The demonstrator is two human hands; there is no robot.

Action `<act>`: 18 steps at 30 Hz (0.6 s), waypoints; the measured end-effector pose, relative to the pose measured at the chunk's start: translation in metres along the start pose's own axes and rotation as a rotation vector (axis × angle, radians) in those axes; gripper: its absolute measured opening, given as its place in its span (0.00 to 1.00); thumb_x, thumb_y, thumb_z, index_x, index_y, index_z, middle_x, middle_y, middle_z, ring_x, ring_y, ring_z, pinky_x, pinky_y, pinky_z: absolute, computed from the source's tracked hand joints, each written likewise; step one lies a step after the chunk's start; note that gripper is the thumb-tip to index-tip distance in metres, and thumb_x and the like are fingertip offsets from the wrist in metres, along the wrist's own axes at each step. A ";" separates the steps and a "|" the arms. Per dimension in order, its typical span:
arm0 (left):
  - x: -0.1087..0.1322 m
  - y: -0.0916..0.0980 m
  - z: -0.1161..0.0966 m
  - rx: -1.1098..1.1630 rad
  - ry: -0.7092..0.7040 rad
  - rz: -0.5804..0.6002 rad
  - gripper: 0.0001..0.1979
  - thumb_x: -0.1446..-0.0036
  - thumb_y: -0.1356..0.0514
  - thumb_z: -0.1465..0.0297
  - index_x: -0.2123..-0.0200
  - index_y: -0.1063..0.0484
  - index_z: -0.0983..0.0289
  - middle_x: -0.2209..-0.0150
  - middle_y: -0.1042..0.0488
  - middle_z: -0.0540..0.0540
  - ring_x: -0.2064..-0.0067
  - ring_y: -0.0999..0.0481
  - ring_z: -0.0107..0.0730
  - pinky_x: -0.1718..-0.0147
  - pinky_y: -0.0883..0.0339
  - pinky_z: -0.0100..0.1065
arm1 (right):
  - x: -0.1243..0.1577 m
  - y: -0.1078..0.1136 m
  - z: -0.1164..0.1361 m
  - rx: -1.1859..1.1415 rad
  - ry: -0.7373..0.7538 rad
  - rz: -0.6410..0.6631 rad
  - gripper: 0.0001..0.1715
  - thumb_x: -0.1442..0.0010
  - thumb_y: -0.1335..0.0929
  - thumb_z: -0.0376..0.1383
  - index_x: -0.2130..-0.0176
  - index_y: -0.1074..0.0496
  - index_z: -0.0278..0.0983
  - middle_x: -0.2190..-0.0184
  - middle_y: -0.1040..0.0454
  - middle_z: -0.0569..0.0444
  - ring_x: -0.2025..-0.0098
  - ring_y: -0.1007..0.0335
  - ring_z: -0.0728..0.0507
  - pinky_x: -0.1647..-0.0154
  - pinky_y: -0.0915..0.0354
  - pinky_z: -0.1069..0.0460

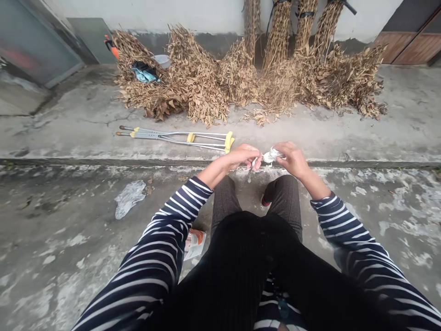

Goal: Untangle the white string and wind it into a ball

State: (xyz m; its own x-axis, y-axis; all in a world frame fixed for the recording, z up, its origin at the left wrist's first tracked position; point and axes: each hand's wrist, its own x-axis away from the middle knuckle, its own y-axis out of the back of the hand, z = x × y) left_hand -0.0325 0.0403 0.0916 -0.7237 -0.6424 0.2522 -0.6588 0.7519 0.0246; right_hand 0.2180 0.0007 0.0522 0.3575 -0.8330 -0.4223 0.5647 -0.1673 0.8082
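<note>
I sit on concrete with my knees drawn up and both arms in striped sleeves reaching forward. My left hand (244, 156) and my right hand (292, 158) meet above my knees, both closed on a small crumpled white and silvery thing (269, 156) held between them. What it is cannot be made out; it looks like a wrapper or a wad of tape. The fingers of both hands pinch it from either side.
A pair of metal crutches (179, 136) with yellow pads lies on the raised concrete step ahead. Bundles of dry brown plants (241, 78) lean against the wall. A clear plastic bag (129, 196) lies at the left, and a white and orange packet (195, 242) by my left elbow.
</note>
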 end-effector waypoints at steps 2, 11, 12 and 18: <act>-0.006 0.009 0.006 0.147 0.013 0.017 0.11 0.42 0.39 0.68 0.74 0.27 0.68 0.77 0.23 0.57 0.78 0.25 0.27 0.82 0.42 0.24 | 0.000 0.004 0.004 0.023 -0.005 0.056 0.22 0.41 0.34 0.30 0.48 0.21 0.35 0.49 0.20 0.41 0.46 0.28 0.32 0.44 0.31 0.39; -0.023 0.020 0.019 0.213 0.023 -0.070 0.17 0.40 0.33 0.63 0.74 0.28 0.70 0.78 0.25 0.57 0.78 0.25 0.25 0.81 0.41 0.24 | 0.007 0.016 0.023 -0.462 -0.343 0.355 0.18 0.53 0.26 0.35 0.59 0.17 0.35 0.67 0.20 0.54 0.72 0.29 0.46 0.69 0.34 0.51; -0.023 0.021 0.022 0.195 0.041 -0.088 0.17 0.40 0.32 0.63 0.75 0.28 0.70 0.78 0.25 0.57 0.78 0.25 0.26 0.80 0.41 0.24 | 0.008 0.017 0.025 -0.602 -0.409 0.336 0.19 0.54 0.24 0.37 0.60 0.17 0.35 0.70 0.21 0.55 0.74 0.31 0.48 0.71 0.35 0.52; -0.029 -0.007 0.043 0.242 0.078 -0.185 0.19 0.38 0.33 0.62 0.75 0.27 0.69 0.79 0.24 0.56 0.79 0.25 0.25 0.79 0.40 0.24 | 0.011 0.007 0.040 -1.251 -0.619 0.120 0.28 0.63 0.17 0.38 0.59 0.18 0.37 0.70 0.20 0.55 0.75 0.31 0.50 0.77 0.35 0.56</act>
State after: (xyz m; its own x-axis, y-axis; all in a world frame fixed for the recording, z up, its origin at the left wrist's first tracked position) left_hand -0.0160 0.0473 0.0430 -0.5753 -0.7444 0.3389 -0.8143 0.5602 -0.1517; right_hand 0.1957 -0.0303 0.0694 0.2533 -0.9580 0.1346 0.9522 0.2224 -0.2094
